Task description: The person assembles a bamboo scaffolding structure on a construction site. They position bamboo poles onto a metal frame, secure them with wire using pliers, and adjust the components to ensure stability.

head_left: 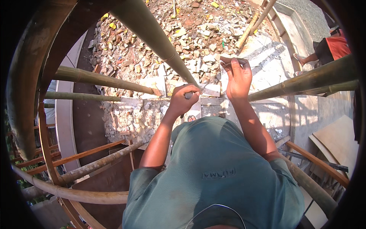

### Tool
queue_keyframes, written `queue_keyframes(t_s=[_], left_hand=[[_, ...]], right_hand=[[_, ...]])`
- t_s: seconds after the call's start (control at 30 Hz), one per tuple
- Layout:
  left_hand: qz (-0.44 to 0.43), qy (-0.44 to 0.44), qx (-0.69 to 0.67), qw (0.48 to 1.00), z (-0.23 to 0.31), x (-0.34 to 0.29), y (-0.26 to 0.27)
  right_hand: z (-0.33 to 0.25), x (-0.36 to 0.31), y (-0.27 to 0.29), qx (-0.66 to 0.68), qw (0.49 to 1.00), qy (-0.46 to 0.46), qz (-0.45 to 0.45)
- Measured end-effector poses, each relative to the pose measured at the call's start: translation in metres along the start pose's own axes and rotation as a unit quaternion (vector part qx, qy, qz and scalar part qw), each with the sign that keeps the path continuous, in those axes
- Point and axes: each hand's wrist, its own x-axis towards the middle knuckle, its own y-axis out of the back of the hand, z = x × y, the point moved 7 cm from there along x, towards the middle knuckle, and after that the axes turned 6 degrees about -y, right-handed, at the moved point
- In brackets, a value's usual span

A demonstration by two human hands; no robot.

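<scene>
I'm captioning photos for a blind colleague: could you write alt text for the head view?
Two bare hands above rubble: the left hand grips a dark handle, and the right hand pinches a small dark piece. The wearer's green shirt fills the lower middle; bamboo poles slant around, and another person stands at upper right.

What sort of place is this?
Probably an outdoor construction or demolition site. Thick bamboo poles run at several angles around the person, broken rubble covers much of the ground ahead, and flat pale boards sit at the right.
</scene>
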Motion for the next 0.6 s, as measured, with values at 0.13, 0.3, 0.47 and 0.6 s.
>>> queue_keyframes(t_s=[0.13,0.3,0.47,0.6], left_hand=[[0.046,-0.008,0.026,0.999,-0.007,-0.004,-0.004],[0.281,0.053,-0.055,0.957,-0.028,-0.016,0.011],[0.225,-0.021,-0.038,0.973,-0.012,-0.024,0.013],[0.054,-0.027,-0.069,0.996,-0.001,-0.027,-0.002]], right_hand=[[-0.004,-0.004,0.002,-0.086,0.995,0.033,0.028],[0.023,-0.008,0.014,-0.020,0.993,-0.090,0.075],[0.063,-0.013,0.039,0.111,0.949,-0.251,0.156],[0.074,-0.004,0.048,0.227,0.919,-0.279,0.160]])
